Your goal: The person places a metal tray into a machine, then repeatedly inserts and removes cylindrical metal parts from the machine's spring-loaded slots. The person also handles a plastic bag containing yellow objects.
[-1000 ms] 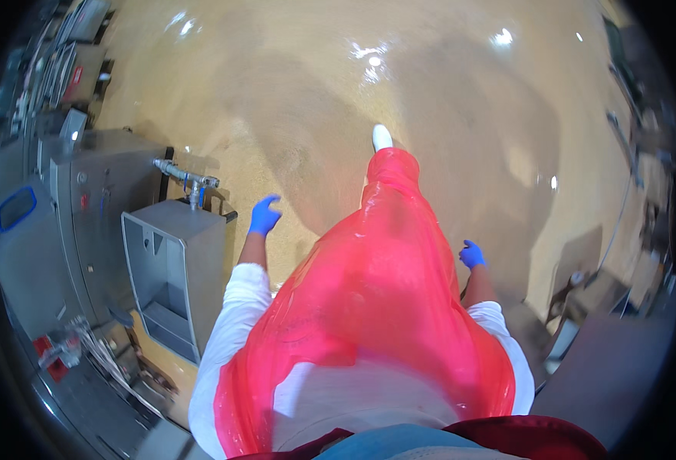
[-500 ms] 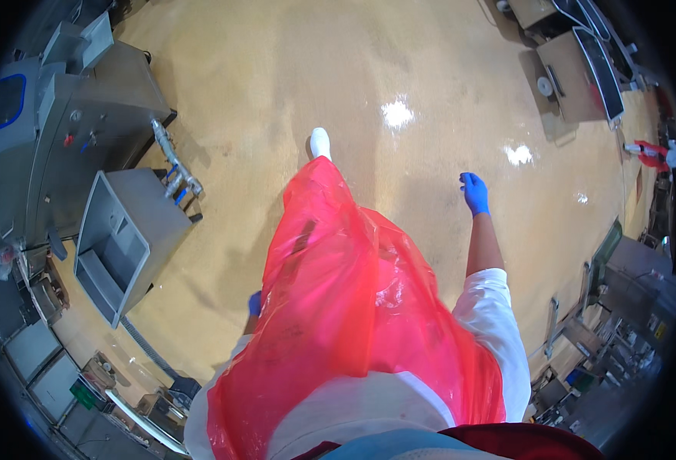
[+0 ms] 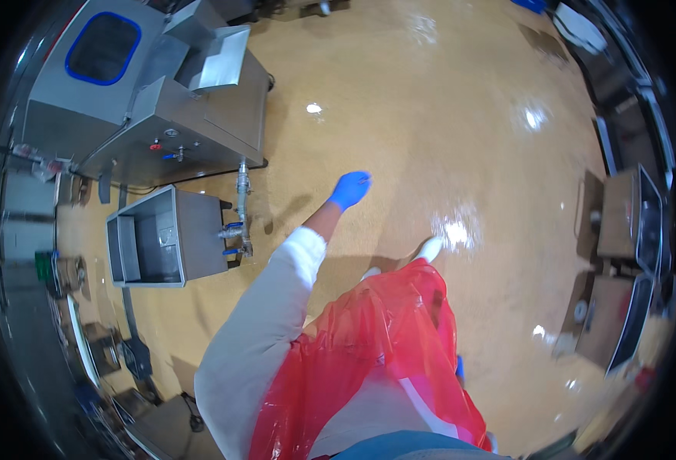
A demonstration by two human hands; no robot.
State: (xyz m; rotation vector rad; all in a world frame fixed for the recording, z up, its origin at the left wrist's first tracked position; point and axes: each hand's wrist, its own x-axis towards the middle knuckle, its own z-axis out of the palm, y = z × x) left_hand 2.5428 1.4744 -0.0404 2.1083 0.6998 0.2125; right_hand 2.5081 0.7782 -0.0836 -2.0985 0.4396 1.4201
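Note:
My left hand (image 3: 351,189) wears a blue glove and reaches out ahead of me over the tan floor, fingers loosely apart, holding nothing. Its white sleeve (image 3: 265,330) runs back to my shoulder. Only a sliver of the blue glove of my right hand (image 3: 459,369) shows beside my hip, behind the red plastic apron (image 3: 384,345) that hangs down my front. One white shoe (image 3: 430,248) pokes out past the apron's hem. Nearest to my left hand is a pipe with valves (image 3: 240,215) on a steel tub.
An open stainless steel tub (image 3: 148,264) stands to my left, with a larger steel machine (image 3: 200,115) with a blue-rimmed hatch (image 3: 102,47) behind it. Steel carts and tables (image 3: 621,222) line the right side. The floor (image 3: 461,138) is glossy and reflects lights.
My left arm has swung forward from beside my hip while my right hand dropped back behind the apron. The view has turned, so the steel machines now sit further up on the left.

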